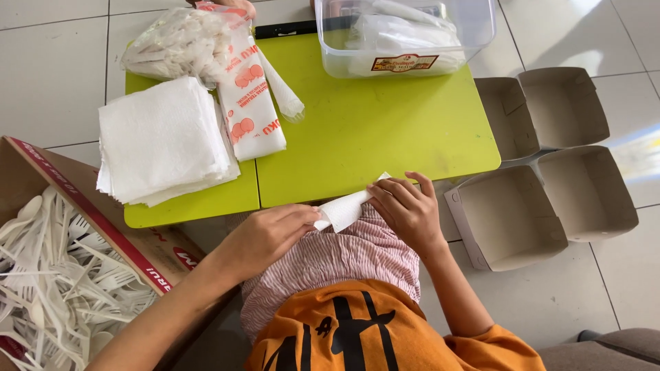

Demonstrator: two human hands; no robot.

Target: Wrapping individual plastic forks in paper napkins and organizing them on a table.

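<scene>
At the near edge of the green table [385, 130], both hands hold a rolled white napkin [346, 208]. The left hand [271, 235] pinches one end between thumb and fingers; the right hand [405, 209] lies curled over the other end, fingers pressed together. A stack of napkins [161, 141] sits at the table's left edge, a clear tub [474, 34] at the far edge. Open cardboard boxes [543, 172] lie on the floor just right of the table, and a carton of plastic cutlery [62, 275] to its left.

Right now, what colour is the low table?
Lime green table, clearest in the head view.
</scene>
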